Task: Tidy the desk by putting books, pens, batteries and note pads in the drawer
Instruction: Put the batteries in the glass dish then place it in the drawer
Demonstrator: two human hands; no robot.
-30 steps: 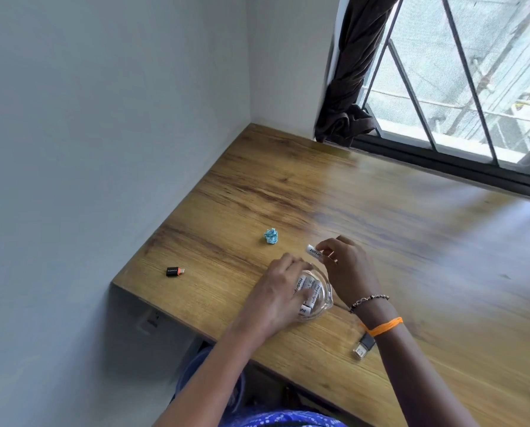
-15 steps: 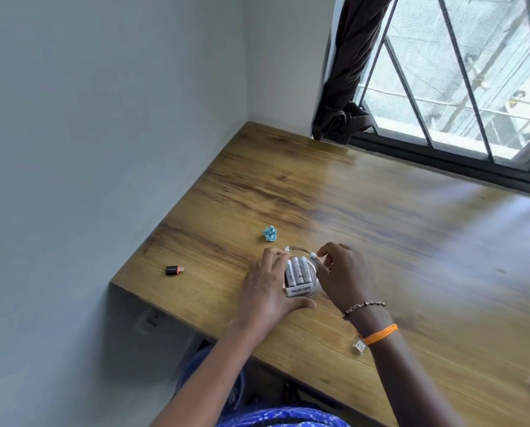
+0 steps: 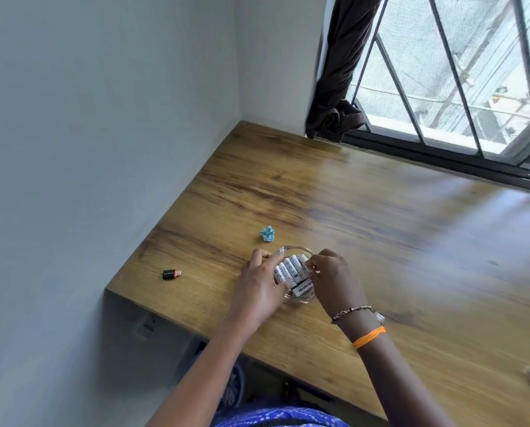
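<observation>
At the frame's center my left hand grips the glass dish of batteries, my right hand pinches one, crumpled blue paper just above, black adapter far left.

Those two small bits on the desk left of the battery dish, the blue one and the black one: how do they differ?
The blue scrap is crumpled and irregular; the black adapter is a rigid block with an orange band. The scrap lies just beyond the glass dish; the adapter lies apart, near the desk's left edge. Both are small and untouched by either hand.
</observation>
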